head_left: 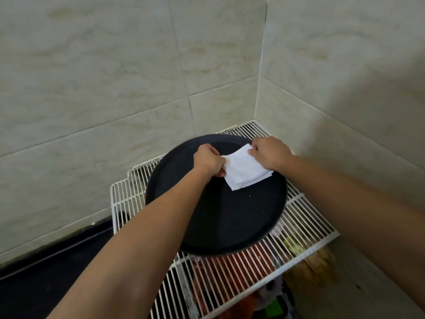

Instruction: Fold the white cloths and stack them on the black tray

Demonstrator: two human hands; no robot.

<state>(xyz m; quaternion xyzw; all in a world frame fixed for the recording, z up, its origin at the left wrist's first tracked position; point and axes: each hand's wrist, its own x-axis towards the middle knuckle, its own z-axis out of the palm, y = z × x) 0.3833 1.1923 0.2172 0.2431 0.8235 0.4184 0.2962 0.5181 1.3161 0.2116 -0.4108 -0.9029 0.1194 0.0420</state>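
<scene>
Both hands are pinching the same folded white cloth (245, 170): the left hand (208, 161) has its near-left edge, the right hand (270, 154) its far-right corner, fingers pressed together on the fabric. It sits on a small stack of cloths (layered edges show at the near side) toward the far edge of the round black tray (220, 217), which rests on a white wire rack (305, 217). Looks like the placing step; next they'd need to square it up and let go.
</scene>
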